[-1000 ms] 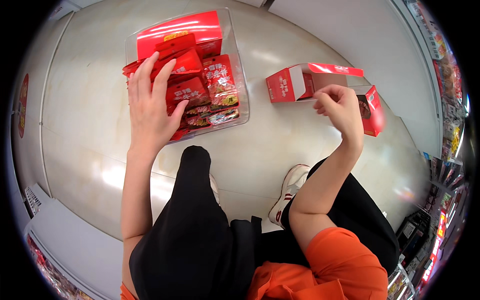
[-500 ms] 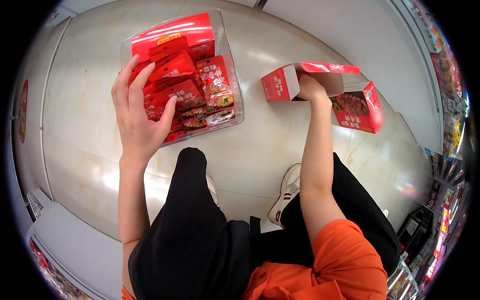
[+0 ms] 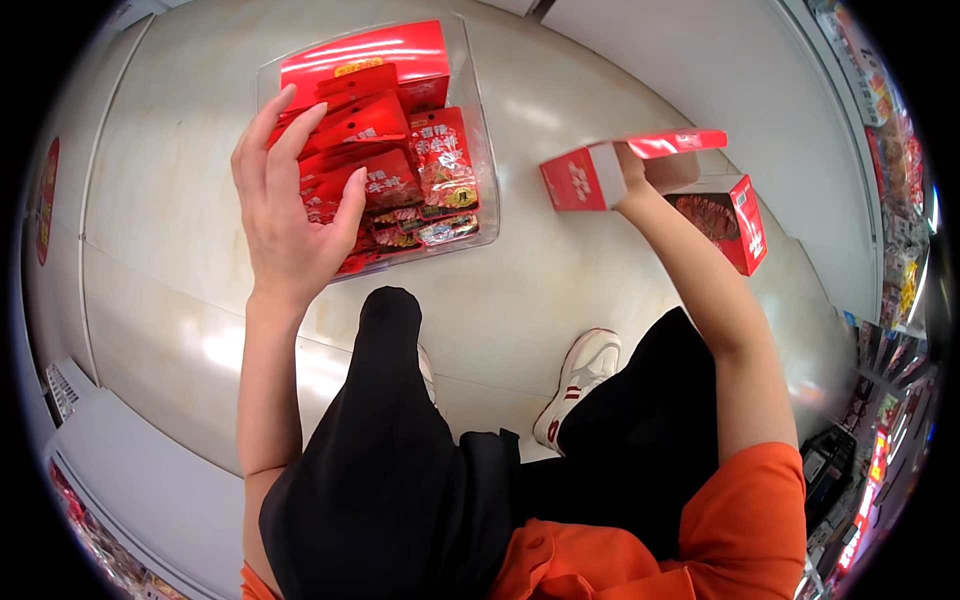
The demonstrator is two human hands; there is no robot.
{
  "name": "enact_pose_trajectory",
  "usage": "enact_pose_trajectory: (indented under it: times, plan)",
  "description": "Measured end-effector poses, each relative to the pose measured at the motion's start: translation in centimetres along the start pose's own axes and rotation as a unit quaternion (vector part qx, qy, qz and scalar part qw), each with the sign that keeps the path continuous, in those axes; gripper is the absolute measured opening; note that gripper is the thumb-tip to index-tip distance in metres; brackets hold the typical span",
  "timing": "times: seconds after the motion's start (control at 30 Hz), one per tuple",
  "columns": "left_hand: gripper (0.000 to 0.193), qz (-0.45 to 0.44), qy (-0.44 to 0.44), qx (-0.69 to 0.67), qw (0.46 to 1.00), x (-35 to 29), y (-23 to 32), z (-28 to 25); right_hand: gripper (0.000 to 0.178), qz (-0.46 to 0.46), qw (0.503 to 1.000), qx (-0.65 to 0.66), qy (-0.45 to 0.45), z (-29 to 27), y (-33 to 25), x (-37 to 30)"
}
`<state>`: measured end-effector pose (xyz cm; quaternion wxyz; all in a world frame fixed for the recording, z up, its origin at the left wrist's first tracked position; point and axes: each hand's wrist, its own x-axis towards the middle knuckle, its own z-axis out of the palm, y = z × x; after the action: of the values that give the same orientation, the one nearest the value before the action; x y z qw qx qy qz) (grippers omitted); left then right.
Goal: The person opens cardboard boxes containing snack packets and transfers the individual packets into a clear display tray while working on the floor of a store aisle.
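My left hand [image 3: 300,210] hovers at the left side of a clear plastic bin [image 3: 486,170], fingers spread apart beside red snack packets [image 3: 375,185]. Nothing shows in its grasp. The packets lie piled in the bin in front of a glossy red box [image 3: 415,55]. Over on the right, my right hand [image 3: 632,185] reaches into an open red and white carton [image 3: 577,182] lying on its side. The carton hides its fingers, so what they hold, if anything, cannot be seen.
A second red carton [image 3: 742,225] with a meat picture is beside the open one. Pale tiled floor [image 3: 480,320] lies below, and a white cabinet front [image 3: 700,80] runs along the far right. Packed shelves [image 3: 895,200] line the right edge. My shoes [image 3: 580,385] are near the middle.
My right elbow has swung outward to the right, with the hand still in the open carton, now near its left end. My left hand stays spread by the bin. The view has shifted slightly.
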<state>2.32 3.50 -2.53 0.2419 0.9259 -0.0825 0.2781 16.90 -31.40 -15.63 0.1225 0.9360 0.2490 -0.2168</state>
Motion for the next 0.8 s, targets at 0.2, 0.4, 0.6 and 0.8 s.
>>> enact_pose_trajectory:
  times: [0.2, 0.4, 0.6, 0.8]
  plan:
    - [0.057, 0.000, 0.007, 0.016, 1.000, -0.1, -0.3, -0.6, 0.032, -0.044, 0.975, 0.149, 0.158, 8.0, 10.7, -0.9]
    - [0.054, -0.014, 0.018, -0.013, 1.000, 0.6, -0.1, 0.3, 0.027, 0.075, 0.970, 0.145, 0.179, -3.1, 12.7, -7.5]
    - [0.053, -0.020, 0.012, -0.084, 0.996, 1.3, 1.7, 0.5, 0.018, 0.104, 0.980, 0.135, 0.103, -12.0, 10.7, -11.3]
    - [0.060, -0.093, -0.080, -0.347, 0.930, 2.2, 3.9, 0.0, 0.015, 0.027, 0.965, 0.213, 0.149, -23.4, 6.3, -17.6]
